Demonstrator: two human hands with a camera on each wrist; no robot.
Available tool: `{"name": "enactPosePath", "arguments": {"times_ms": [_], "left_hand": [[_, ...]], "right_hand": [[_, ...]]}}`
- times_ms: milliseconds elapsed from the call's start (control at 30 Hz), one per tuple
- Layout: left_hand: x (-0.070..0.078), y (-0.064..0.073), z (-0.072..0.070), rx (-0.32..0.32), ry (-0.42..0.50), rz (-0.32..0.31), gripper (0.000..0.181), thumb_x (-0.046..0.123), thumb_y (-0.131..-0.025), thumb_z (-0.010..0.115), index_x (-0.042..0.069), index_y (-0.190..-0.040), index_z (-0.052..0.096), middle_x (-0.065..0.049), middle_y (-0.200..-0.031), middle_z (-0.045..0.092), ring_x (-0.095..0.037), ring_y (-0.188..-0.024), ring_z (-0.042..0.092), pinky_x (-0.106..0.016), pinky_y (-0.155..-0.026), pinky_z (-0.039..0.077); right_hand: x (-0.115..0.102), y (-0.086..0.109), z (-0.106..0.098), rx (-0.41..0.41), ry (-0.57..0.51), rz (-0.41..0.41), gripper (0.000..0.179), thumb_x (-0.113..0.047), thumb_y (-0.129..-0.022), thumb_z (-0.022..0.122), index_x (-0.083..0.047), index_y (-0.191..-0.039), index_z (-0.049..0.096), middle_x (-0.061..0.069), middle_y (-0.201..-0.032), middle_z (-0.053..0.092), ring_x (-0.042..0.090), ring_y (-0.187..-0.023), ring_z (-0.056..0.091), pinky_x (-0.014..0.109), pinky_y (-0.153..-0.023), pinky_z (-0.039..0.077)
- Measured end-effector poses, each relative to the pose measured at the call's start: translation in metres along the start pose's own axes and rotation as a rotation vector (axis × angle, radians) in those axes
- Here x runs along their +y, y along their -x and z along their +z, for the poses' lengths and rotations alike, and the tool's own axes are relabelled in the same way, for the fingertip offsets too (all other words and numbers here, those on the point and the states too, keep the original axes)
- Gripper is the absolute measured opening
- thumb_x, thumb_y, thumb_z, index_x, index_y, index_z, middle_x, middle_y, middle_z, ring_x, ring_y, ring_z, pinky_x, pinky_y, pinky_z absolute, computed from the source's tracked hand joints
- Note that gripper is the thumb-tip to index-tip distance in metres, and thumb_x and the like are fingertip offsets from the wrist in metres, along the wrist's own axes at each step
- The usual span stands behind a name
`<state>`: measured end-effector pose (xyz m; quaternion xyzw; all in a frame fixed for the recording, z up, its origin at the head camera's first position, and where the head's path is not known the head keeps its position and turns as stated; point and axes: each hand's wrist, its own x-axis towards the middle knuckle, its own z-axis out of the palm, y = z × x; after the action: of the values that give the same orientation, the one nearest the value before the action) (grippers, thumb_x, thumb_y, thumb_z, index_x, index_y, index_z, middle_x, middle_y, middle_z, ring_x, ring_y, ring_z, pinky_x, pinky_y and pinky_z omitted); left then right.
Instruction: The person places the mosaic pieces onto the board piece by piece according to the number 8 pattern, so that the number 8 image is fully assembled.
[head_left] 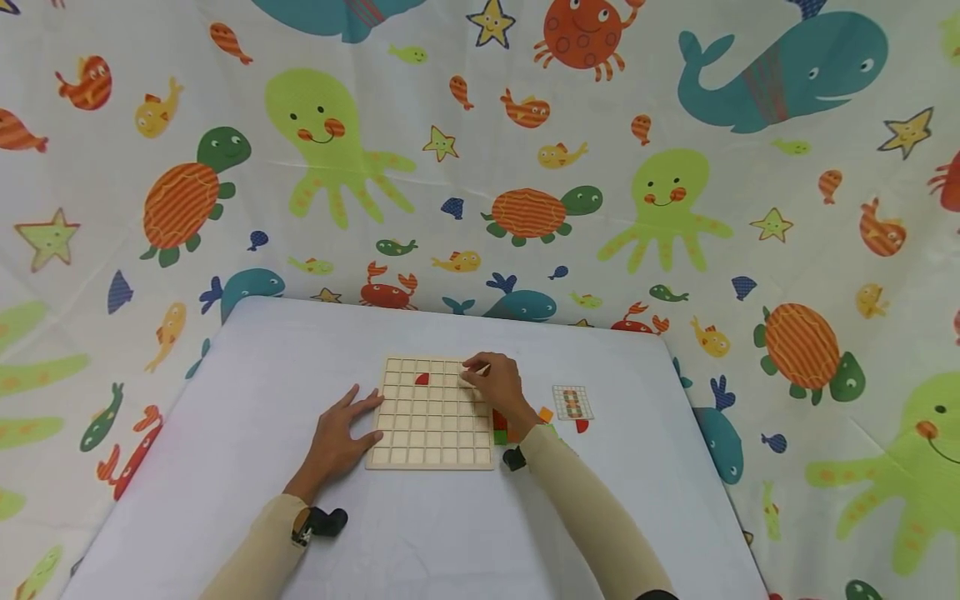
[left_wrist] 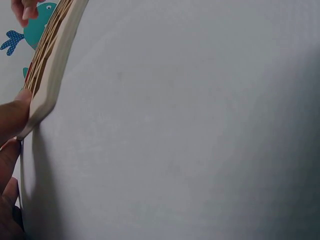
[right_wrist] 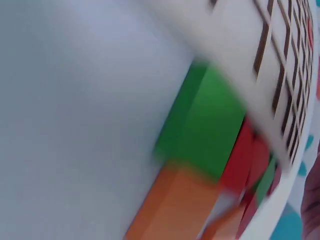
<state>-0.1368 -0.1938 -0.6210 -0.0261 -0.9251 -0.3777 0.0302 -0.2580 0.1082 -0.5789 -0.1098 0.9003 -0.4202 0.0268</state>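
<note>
A square wooden grid board [head_left: 431, 423] lies on the white table. One red quarter-round piece [head_left: 422, 379] sits in a cell near its top. My left hand [head_left: 337, 437] touches the board's left edge with thumb and fingers spread; the left wrist view shows a thumb [left_wrist: 15, 112] against the rim. Over the board's upper right corner is my right hand [head_left: 497, 385], fingers bent and tips close together; any small piece between them is hidden. Beside the board's right edge lie a green block [right_wrist: 207, 122], an orange block [right_wrist: 172, 205] and red pieces [right_wrist: 240, 162].
Right of the board lies a pattern card [head_left: 573, 402] with a coloured design on a grid. Near it are a red piece [head_left: 582, 426] and an orange piece [head_left: 545, 413]. A cloth with sea animals [head_left: 450, 167] hangs behind the table [head_left: 420, 533].
</note>
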Motion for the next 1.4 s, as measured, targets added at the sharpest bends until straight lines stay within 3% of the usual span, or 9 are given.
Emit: {"name": "enactPosePath", "arguments": {"times_ms": [233,533,800,1067,1400], "left_hand": [[0.002,0.000,-0.001,-0.001,0.004,0.008,0.064,0.017,-0.088,0.085,0.010,-0.148,0.062,-0.031,-0.167,0.038,-0.056,-0.155,0.033,-0.077,-0.121,0.027],[0.003,0.001,0.000,-0.005,0.006,-0.010,0.064,0.018,-0.088,0.085,0.011,-0.148,0.063,-0.031,-0.168,0.035,-0.057,-0.154,0.032,-0.078,-0.121,0.027],[0.006,0.002,-0.003,-0.018,0.004,-0.009,0.063,0.017,-0.089,0.084,0.011,-0.148,0.063,-0.030,-0.169,0.035,-0.056,-0.156,0.031,-0.077,-0.122,0.026],[0.006,0.003,-0.005,-0.012,0.003,-0.001,0.061,0.017,-0.089,0.084,0.010,-0.147,0.064,-0.032,-0.168,0.034,-0.058,-0.154,0.032,-0.078,-0.121,0.026],[0.007,0.002,-0.005,-0.001,0.018,0.006,0.062,0.016,-0.089,0.084,0.010,-0.147,0.064,-0.031,-0.167,0.036,-0.057,-0.155,0.032,-0.078,-0.121,0.026]], "right_hand": [[0.023,0.010,-0.031,0.028,-0.015,0.040,0.022,-0.023,-0.096,0.081,-0.013,-0.116,0.080,0.001,-0.099,0.075,0.019,-0.079,0.064,0.025,-0.066,0.055],[0.045,0.028,-0.061,0.070,0.034,0.154,0.022,-0.026,-0.094,0.082,-0.022,-0.116,0.080,0.000,-0.105,0.074,0.022,-0.092,0.059,0.027,-0.078,0.053],[0.069,0.051,-0.081,0.094,0.054,0.217,0.025,-0.028,-0.094,0.083,-0.022,-0.118,0.080,0.002,-0.109,0.074,0.023,-0.094,0.060,0.025,-0.074,0.054],[0.080,0.066,-0.091,0.096,0.089,0.282,0.025,-0.028,-0.093,0.084,-0.020,-0.117,0.082,0.004,-0.109,0.071,0.024,-0.099,0.059,0.029,-0.078,0.053],[0.085,0.077,-0.090,0.067,0.184,0.308,0.024,-0.026,-0.088,0.089,-0.017,-0.109,0.084,0.005,-0.110,0.073,0.022,-0.096,0.060,0.031,-0.080,0.052]]}}
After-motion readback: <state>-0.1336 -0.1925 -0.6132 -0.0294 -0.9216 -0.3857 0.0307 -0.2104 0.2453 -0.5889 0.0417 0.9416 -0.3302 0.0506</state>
